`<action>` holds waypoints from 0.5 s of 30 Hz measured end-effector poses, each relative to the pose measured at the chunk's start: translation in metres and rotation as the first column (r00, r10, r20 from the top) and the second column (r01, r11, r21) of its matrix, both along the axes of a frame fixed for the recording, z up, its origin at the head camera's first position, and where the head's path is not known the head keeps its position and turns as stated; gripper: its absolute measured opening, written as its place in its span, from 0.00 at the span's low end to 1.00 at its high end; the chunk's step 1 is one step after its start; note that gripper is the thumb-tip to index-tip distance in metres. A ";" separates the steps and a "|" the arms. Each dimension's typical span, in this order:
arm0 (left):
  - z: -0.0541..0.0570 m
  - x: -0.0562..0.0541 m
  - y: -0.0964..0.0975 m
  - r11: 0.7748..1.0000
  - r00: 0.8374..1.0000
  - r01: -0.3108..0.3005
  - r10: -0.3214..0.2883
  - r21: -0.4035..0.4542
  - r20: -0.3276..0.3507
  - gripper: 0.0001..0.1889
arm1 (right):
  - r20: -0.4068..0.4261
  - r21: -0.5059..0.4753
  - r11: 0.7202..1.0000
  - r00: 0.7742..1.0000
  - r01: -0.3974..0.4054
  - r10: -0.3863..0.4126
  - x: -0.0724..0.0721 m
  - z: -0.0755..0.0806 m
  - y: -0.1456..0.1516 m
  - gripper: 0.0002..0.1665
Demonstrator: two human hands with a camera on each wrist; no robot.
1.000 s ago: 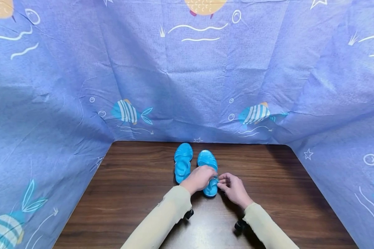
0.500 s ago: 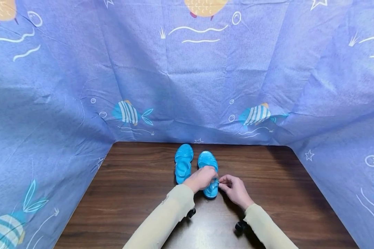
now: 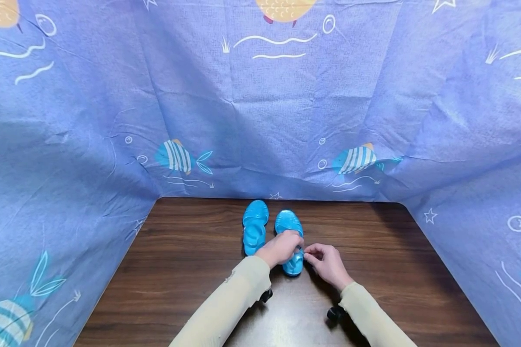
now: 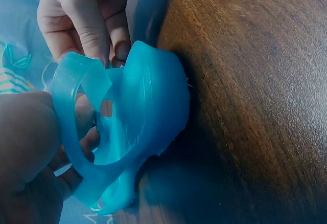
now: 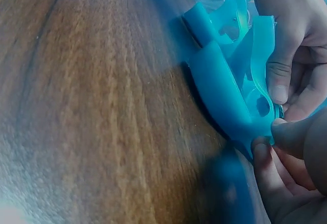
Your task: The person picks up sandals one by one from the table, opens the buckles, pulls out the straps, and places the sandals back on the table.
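A pair of blue jelly sandals stands on the table, toes toward the back. Over the middle of the right-hand sandal (image 3: 288, 220) lies my left hand (image 3: 282, 246), its thumb and fingers pinching the strap by a small buckle-like piece (image 5: 279, 111). My right hand (image 3: 327, 262) is at that sandal's outer side; its thumb and fingertip (image 5: 261, 150) pinch the strap's edge close to the left fingers. The ankle strap (image 4: 66, 106) arches up in a loop in the left wrist view. The left-hand sandal (image 3: 256, 212) stands untouched, its heel partly behind my left hand.
The dark wood-grain table (image 3: 178, 270) extends to both sides of the sandals. A blue cloth (image 3: 269, 120) with fish prints hangs behind the back edge and along both sides. Black wrist devices (image 3: 335, 314) sit under the cream sleeves.
My left hand and forearm have shifted slightly to the right. The thumb and fingers of my right hand have drawn closer together at the strap. Both sandals stay in place.
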State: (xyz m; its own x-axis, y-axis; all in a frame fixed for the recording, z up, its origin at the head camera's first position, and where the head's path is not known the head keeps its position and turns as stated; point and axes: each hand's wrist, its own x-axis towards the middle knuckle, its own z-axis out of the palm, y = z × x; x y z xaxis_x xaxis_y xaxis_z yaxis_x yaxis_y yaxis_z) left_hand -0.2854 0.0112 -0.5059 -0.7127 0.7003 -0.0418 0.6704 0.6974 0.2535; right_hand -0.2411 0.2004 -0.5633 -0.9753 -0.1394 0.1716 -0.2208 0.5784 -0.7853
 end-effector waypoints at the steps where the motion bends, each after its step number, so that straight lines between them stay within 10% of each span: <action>1: 0.000 0.000 0.000 1.000 1.000 -0.001 0.001 0.002 0.000 0.07 | -0.002 0.003 1.000 1.000 0.001 -0.001 0.000 0.000 0.000 0.06; 15: -0.003 0.001 0.000 0.999 0.999 -0.024 0.023 0.045 0.024 0.07 | -0.019 0.013 1.000 1.000 0.020 -0.020 -0.001 0.004 -0.004 0.05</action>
